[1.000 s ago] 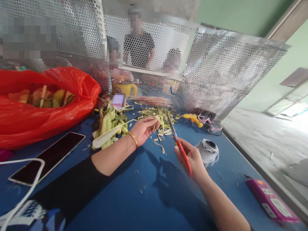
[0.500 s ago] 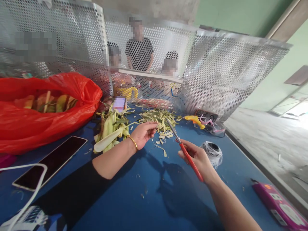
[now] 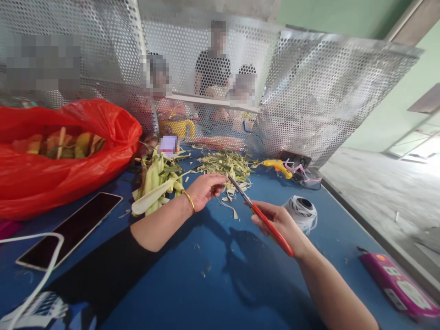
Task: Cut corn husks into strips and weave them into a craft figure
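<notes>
My right hand [image 3: 271, 217] grips red-handled scissors [image 3: 266, 219], their metal blades pointing up and left. The blade tips reach the fingertips of my left hand [image 3: 208, 188], whose fingers are pinched together; whatever they hold is too small to name. Behind both hands lies a pile of cut green and pale husk strips [image 3: 225, 163] on the blue table [image 3: 192, 284]. Left of my left hand is a bundle of long pale-green corn husks [image 3: 154, 183]. A spool of white and black thread [image 3: 301, 213] stands beyond my right hand.
A red plastic bag [image 3: 68, 183] with husks bulges at the left, near a dark phone [image 3: 72, 229] and a white cable [image 3: 55, 256]. A yellow glue gun [image 3: 277, 167] and a purple box [image 3: 395, 279] lie right. A perforated metal screen [image 3: 309, 101] closes the back, people behind it.
The scissors have moved left, bringing their blade tips to my left fingertips. My left hand keeps its pinch. Behind the screen, the standing person has shifted right in view.
</notes>
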Demonstrator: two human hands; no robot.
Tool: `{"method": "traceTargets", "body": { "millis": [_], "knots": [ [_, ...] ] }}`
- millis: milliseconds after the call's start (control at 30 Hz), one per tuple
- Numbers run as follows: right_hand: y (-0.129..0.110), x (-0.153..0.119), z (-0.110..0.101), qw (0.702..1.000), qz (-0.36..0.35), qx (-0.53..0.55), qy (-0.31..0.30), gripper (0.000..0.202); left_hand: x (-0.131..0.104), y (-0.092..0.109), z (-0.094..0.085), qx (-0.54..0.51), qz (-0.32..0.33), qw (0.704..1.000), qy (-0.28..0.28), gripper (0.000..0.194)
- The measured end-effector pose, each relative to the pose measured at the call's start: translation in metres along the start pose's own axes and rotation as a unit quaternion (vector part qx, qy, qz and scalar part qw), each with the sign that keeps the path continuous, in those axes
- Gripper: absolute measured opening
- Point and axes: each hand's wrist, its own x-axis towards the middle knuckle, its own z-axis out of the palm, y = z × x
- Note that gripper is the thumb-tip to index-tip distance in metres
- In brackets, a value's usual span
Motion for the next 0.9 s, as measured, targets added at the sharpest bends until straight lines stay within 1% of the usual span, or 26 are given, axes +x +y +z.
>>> {"method": "traceTargets", "body": {
  "millis": [233,467,600,700,800,867,900],
  "knots": [
    [0.001,0.001,0.002,1.000,-0.011,0.010,-0.014,0.058,-0.001,0.000,0.002,0.011,0.002,1.000,-0.017,0.004],
    [0.001,0.000,0.003,1.000,-0.005,0.017,-0.015,0.056,0.000,-0.001,0.001,0.010,0.001,1.000,-0.026,0.006],
    [0.004,0.001,0.005,1.000,-0.001,0.025,-0.018,0.049,0.001,-0.001,0.000,0.011,-0.006,1.000,-0.028,0.007],
    [0.008,0.002,0.006,1.000,-0.001,0.027,-0.016,0.048,0.002,-0.002,-0.001,0.004,-0.006,0.999,-0.037,0.009],
    [0.012,0.003,0.007,1.000,-0.003,0.007,0.011,0.052,0.002,-0.002,-0.001,-0.010,-0.018,0.999,-0.027,0.009],
    [0.015,0.005,0.007,0.997,-0.003,-0.048,0.065,0.055,0.001,-0.002,0.001,-0.028,-0.032,0.999,-0.010,0.008],
    [0.017,0.006,0.007,0.990,-0.002,-0.099,0.099,0.055,0.000,-0.001,0.001,-0.041,-0.039,0.998,-0.001,0.008]
  ]
}}
